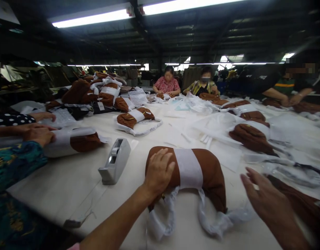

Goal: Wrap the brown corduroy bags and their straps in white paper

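A brown handbag [212,170] lies on the white table in front of me, with a white paper band [188,166] around its middle. Its strap [170,211], wrapped in white padding, curls towards me. My left hand [160,172] rests on the bag's left part, fingers stretched out over the brown surface. To the right of the bag, my right hand [266,201] is raised over the table with its fingers extended, apart from the bag. A small pale spot shows by its fingers; I cannot tell what it is.
A grey tape dispenser [115,161] stands left of the bag. A co-worker's hands [40,133] work on another wrapped bag [84,140] at far left. More brown bags [249,138], plastic sheets and a bag pile [81,92] lie around. Several people sit or stand beyond.
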A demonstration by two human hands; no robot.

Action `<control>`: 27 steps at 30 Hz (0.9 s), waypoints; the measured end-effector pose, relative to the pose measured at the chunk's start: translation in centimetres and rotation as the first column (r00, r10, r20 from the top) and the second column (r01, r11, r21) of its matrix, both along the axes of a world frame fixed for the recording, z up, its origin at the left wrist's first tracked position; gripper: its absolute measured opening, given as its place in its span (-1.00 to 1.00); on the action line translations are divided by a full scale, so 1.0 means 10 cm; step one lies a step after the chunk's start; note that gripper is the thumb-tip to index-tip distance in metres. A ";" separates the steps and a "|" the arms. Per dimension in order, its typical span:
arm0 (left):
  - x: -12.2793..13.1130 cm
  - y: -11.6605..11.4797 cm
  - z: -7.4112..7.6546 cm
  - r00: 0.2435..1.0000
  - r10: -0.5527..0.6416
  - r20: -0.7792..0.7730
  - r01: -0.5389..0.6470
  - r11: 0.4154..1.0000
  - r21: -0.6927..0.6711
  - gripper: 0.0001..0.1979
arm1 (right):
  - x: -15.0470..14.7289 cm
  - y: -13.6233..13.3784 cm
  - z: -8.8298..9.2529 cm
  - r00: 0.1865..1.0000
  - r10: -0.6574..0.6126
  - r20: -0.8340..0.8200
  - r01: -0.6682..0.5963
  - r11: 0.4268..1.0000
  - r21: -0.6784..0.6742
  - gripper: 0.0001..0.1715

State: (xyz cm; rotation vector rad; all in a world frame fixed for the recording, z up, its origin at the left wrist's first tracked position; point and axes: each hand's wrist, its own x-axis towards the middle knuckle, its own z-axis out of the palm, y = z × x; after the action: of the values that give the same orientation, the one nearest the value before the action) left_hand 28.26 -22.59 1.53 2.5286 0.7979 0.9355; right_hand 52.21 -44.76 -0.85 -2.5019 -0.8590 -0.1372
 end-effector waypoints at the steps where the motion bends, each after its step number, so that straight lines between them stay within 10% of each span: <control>1: 0.19 -0.06 -0.01 0.997 -0.007 -0.075 0.009 1.000 0.030 -0.66 | -0.02 0.14 -0.06 0.996 -0.023 -0.085 0.017 0.997 -0.069 -0.25; 4: 0.62 -0.07 -0.20 0.962 -0.051 -0.268 0.073 0.995 0.072 -0.56 | -0.09 0.37 -0.38 0.932 0.025 -0.361 -0.100 0.976 -0.191 0.02; 8: 0.80 0.20 -0.51 0.893 -0.124 -0.434 0.146 0.989 0.018 -0.44 | -0.06 0.24 -0.77 0.817 0.280 -0.504 -0.348 0.936 -0.044 -0.29; 13: 0.75 0.36 -0.57 0.872 -0.168 -0.460 0.183 0.983 -0.012 -0.39 | 0.07 0.17 -0.47 0.857 0.270 -0.440 -0.341 0.936 -0.089 -0.26; 17: 0.76 0.32 -0.53 0.868 -0.178 -0.463 0.174 0.983 -0.052 -0.39 | 0.14 0.71 -0.10 0.958 0.280 0.069 -0.276 0.959 -0.059 -0.28; 19: 0.78 0.31 -0.53 0.877 -0.190 -0.441 0.178 0.982 -0.070 -0.40 | 0.20 1.08 -0.21 0.901 0.365 0.236 -0.346 0.931 -0.119 -0.32; 24: 0.84 0.38 -0.57 0.895 -0.236 -0.379 0.205 0.971 -0.120 -0.45 | 0.42 1.49 -0.89 0.883 0.468 0.027 -0.454 0.869 -0.198 -0.41; 27: 0.85 0.48 -0.57 0.891 -0.282 -0.355 0.232 0.956 -0.179 -0.47 | 0.61 1.52 -0.88 0.869 0.490 -0.059 -0.493 0.855 -0.158 -0.40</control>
State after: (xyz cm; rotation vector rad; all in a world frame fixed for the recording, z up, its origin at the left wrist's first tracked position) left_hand 36.79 -17.83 -4.13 2.6441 0.5771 0.3003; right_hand 58.26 -29.54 -9.63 -2.3340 -1.5289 0.1364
